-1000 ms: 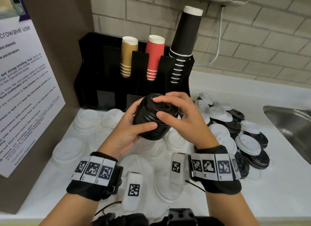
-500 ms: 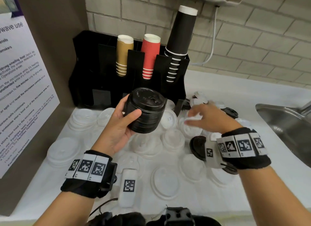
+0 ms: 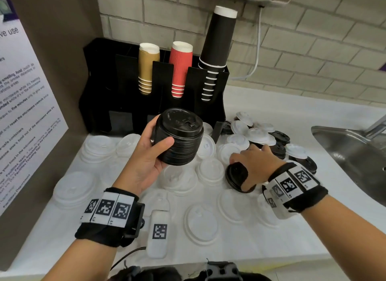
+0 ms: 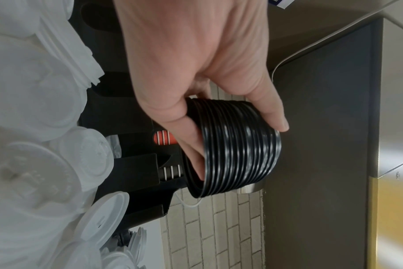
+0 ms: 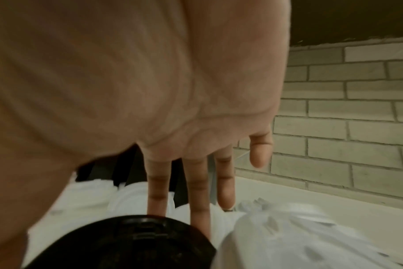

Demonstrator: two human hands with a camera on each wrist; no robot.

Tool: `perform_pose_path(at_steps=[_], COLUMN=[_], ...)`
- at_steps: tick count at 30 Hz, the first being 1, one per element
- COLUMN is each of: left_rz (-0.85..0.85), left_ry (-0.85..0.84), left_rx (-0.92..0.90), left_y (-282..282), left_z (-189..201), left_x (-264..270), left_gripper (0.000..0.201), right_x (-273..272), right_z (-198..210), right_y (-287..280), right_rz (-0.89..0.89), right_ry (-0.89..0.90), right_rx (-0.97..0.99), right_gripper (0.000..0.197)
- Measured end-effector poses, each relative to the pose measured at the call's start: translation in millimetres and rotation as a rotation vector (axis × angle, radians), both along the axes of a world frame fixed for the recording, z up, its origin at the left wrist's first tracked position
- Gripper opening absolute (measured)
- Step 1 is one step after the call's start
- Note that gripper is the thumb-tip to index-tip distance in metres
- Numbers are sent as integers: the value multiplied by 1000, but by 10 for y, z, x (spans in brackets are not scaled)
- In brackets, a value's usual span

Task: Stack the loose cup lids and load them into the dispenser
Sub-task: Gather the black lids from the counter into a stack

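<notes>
My left hand grips a tall stack of black lids round its side and holds it tilted above the counter, in front of the black dispenser. The left wrist view shows the stack's ribbed rims between my thumb and fingers. My right hand is down on one loose black lid that leans among white lids. Its fingers reach over the far rim of this lid, with the thumb at the near rim.
Gold, red and black cup stacks stand in the dispenser. A pile of white and black lids lies to the right. White lids cover the counter. A steel sink is far right and a poster panel on the left.
My right hand has left the top of the stack, swung right and come down onto the loose black lid. My left hand now holds the stack alone.
</notes>
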State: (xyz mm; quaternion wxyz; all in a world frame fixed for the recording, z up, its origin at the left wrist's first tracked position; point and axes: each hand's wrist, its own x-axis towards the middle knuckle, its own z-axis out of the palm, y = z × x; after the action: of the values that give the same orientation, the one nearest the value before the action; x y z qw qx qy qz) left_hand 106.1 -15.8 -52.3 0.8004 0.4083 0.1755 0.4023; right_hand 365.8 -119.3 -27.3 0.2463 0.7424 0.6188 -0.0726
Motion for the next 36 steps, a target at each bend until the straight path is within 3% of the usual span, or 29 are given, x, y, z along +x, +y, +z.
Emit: perform_pose_path(at_steps=[3,7,10,13,16,22,29,36], left_rz=[5,-3,5,-14,-28,-59,-98,-89], left_ry=[11,14,-4,-1,17,54,81,69], left_rx=[10,9,11,28,51,89,115,93], left_y=[-11,-45,-61,-77,-109,-189,-241,-247], left_z=[-25,7,-13,-14,13,26,-7,2], left_x=[2,3,-2,-1,8,52,143,210], left_gripper=[71,100,70,76,79,80,64,61], right_x=[-40,-113,-239,-396,-543,-679,-701,-673], right_z=[135,347,477,584,654,661,713,714], right_y=[57,90,100,80,43,75,110,82], right_rz=[-36,-35,-51,-90,-32,78,131,170], right_ry=[186,603,847,1151,1361,1289,1209,1193], right_rx=[140,407,618,766,769,722,687,719], right_gripper=[66,66,60,54,54,49,37,39])
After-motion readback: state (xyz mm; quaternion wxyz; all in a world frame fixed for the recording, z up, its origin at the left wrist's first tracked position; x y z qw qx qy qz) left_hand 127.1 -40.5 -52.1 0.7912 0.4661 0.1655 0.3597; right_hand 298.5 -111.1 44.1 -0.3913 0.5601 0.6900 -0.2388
